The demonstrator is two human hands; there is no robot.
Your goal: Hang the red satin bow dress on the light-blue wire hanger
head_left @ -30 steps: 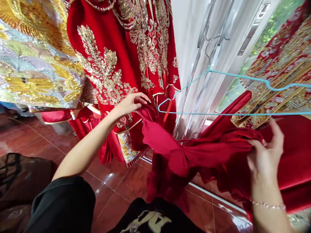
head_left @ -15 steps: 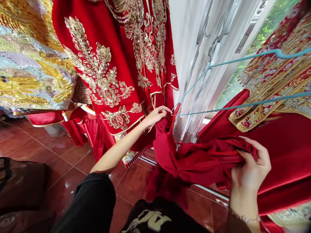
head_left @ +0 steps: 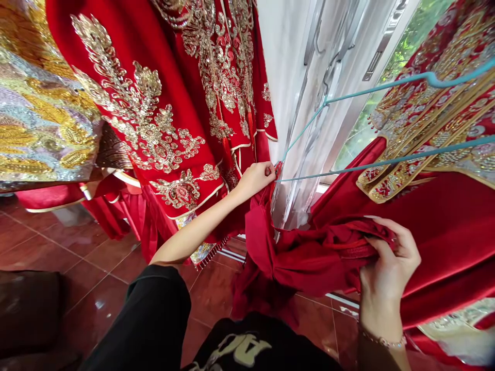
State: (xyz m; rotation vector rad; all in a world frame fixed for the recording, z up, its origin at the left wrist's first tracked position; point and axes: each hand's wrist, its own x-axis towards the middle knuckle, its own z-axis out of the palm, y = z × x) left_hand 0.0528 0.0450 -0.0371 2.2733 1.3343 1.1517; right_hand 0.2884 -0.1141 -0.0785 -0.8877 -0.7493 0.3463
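Note:
In the head view my left hand is closed at the left corner of a teal wire hanger, pinching the gathered edge of a plain red garment. A thin red loop sits round the hanger's corner beside my fingertips. To the right, my right hand grips the bunched waist edge of the same garment between thumb and fingers, below the hanger's lower bar. Between my hands the cloth sags, and its lower part hangs toward the floor.
A red jacket with gold embroidery hangs on the left, beside a gold and pastel sequinned garment. White door frames stand behind the hanger. Another beaded red garment hangs at right. A dark brown object rests on the tiled floor.
My left hand has moved slightly in at the hanger's corner, its fingers now curled tighter. My right hand still grips the garment. The whole view has shifted slightly.

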